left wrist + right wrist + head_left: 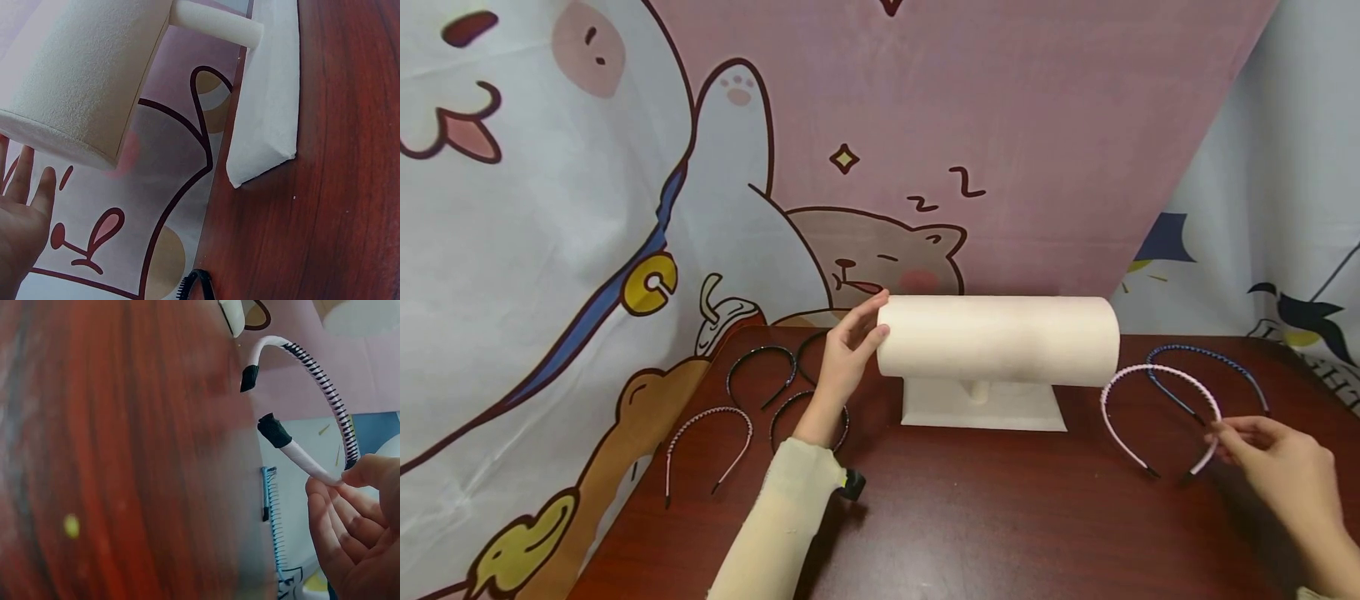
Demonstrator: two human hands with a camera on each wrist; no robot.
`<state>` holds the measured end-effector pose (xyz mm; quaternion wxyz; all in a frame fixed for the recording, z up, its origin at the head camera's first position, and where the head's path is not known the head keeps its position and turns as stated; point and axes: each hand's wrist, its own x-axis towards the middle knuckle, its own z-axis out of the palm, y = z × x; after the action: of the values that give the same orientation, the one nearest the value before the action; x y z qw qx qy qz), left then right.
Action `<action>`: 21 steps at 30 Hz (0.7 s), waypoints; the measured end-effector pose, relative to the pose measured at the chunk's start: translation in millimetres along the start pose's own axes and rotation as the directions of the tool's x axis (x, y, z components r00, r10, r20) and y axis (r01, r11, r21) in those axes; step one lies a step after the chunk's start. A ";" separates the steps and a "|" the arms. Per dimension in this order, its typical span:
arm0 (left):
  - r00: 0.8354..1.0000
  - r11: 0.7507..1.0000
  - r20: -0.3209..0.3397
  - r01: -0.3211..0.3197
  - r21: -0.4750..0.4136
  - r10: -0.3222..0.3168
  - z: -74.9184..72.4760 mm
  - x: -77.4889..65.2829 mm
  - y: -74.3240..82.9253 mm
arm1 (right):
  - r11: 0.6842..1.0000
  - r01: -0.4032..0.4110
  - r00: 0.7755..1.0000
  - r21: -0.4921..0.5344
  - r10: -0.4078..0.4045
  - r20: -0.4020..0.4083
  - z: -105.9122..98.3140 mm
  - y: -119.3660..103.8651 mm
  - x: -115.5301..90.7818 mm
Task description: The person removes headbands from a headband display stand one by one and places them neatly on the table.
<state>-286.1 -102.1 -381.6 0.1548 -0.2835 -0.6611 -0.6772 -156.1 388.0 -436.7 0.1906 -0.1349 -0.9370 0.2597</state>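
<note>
A cream cylindrical display roll [992, 337] lies level on a post above a flat rectangular base [940, 412]. At its left end, my left hand [844, 358] touches the rim with thumb and extended fingers, not wrapped round it. To the right of the stand, my right hand [1288, 471] pinches a pale pink headband [1157, 367] near one tip between thumb and fingers. That headband is raised off the table, arch up, its dark tips downward; ridged wrapping shows on its band [326, 387]. Behind it stands a blue headband [1187, 348].
On the left of the dark red wooden table [955, 517] are a pink headband [715, 409] and several dark headbands [760, 348], one partly behind my left forearm. A cartoon-printed cloth [1037, 150] hangs behind the table and along its left side.
</note>
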 end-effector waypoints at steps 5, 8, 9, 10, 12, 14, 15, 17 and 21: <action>1.000 1.000 -0.001 -0.009 -0.006 0.009 -0.3 0.5 -0.2 | 1.000 -0.017 0.999 -0.009 0.017 0.047 1.7 8.4 4.5; 1.000 1.000 -0.003 -0.011 -0.008 0.011 -0.5 0.6 -0.1 | 1.000 -0.024 0.996 -0.001 0.024 0.086 2.9 11.7 7.3; 1.000 1.000 -0.004 -0.009 -0.006 0.009 -0.5 0.5 0.1 | 1.000 -0.026 0.995 0.000 0.026 0.101 3.2 12.5 8.4; 1.000 1.000 -0.005 -0.008 -0.004 0.008 -0.6 0.4 0.1 | 1.000 -0.026 0.993 -0.001 0.026 0.113 3.4 13.4 9.4; 1.000 1.000 -0.006 -0.006 0.000 0.006 -0.7 0.1 -0.2 | 0.999 -0.025 0.990 0.019 0.022 0.139 4.4 15.2 11.1; 1.000 1.000 -0.008 -0.002 0.007 0.002 -1.0 -0.4 -0.7 | 0.996 -0.036 0.983 0.082 0.021 0.182 5.7 17.7 13.1; 1.000 1.000 -0.007 -0.001 0.009 0.001 -1.1 -0.6 -0.8 | 0.991 -0.045 0.978 0.125 0.018 0.207 6.6 19.7 14.2; 1.000 1.000 -0.007 -0.001 0.009 0.001 -1.5 -0.9 -1.2 | 0.972 -0.080 0.965 0.222 0.020 0.261 9.8 25.6 16.4; 1.000 1.000 -0.008 -0.003 0.006 0.003 -2.0 -1.7 -0.7 | 0.917 -0.156 0.930 0.368 0.010 0.367 14.2 39.9 21.5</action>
<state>-285.5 -104.3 -383.1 0.1593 -0.2814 -0.6620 -0.6762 -175.2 422.5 -463.2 0.0287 -0.0849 -0.8783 0.4696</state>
